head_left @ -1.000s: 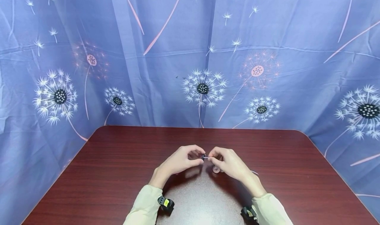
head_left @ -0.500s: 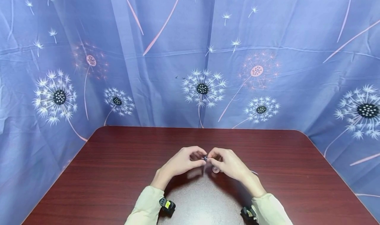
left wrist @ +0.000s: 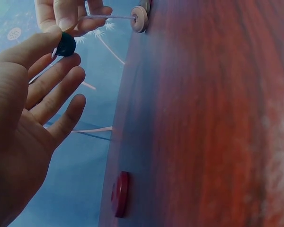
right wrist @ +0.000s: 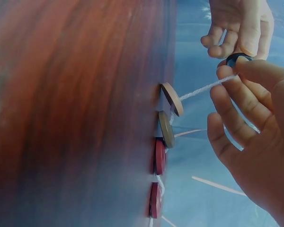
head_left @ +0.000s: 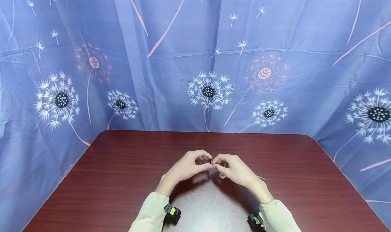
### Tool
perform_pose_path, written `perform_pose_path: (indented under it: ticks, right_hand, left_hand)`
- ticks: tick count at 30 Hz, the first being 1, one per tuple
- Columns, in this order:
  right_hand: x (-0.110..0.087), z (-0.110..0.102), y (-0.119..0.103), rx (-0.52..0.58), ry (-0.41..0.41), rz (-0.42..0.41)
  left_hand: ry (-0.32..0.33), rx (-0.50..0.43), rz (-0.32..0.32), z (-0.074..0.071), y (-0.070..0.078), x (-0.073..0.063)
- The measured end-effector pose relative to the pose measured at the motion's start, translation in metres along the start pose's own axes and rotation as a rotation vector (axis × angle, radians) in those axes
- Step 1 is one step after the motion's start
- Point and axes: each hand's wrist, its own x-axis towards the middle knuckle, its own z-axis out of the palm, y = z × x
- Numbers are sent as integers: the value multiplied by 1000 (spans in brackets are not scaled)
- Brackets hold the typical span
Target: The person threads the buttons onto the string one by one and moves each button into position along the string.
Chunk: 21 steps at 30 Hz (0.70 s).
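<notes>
My left hand (head_left: pixel 184 167) pinches a small black button (left wrist: pixel 66 45) between thumb and forefinger, its other fingers spread. A short white tip of the string pokes out on the button's left-hand side in the left wrist view. From the other side my right hand (head_left: pixel 235 169) meets it, thumb and forefinger pinching the white string (right wrist: pixel 203 90) close against the button. That string runs down to a pale pink button (right wrist: pixel 172 99). Behind it on the string follow an olive-brown button (right wrist: pixel 165 129), a red button (right wrist: pixel 160 157) and another red button (right wrist: pixel 155 201).
A loose dark red button (left wrist: pixel 120 195) lies on the brown wooden table (head_left: pixel 128 177) below my left hand. The string's white tail (head_left: pixel 261 178) shows beyond my right wrist. A blue dandelion-print curtain (head_left: pixel 171 89) hangs around the table's back and sides.
My left hand has shifted slightly right, closing the gap between the hands. The string stretch seen between them has vanished, and a white tip now shows left of the black button.
</notes>
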Motion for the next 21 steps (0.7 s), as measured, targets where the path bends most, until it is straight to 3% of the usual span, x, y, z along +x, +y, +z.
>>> perform_pose_path:
  ticks: [8,21]
  right_hand:
    - [0,0,0,-12,-24,-2]
    - [0,0,0,2,-9,-2]
  left_hand:
    - [22,-6,-43,1,-2,1]
    - [24,-19,-42,2,-3,1]
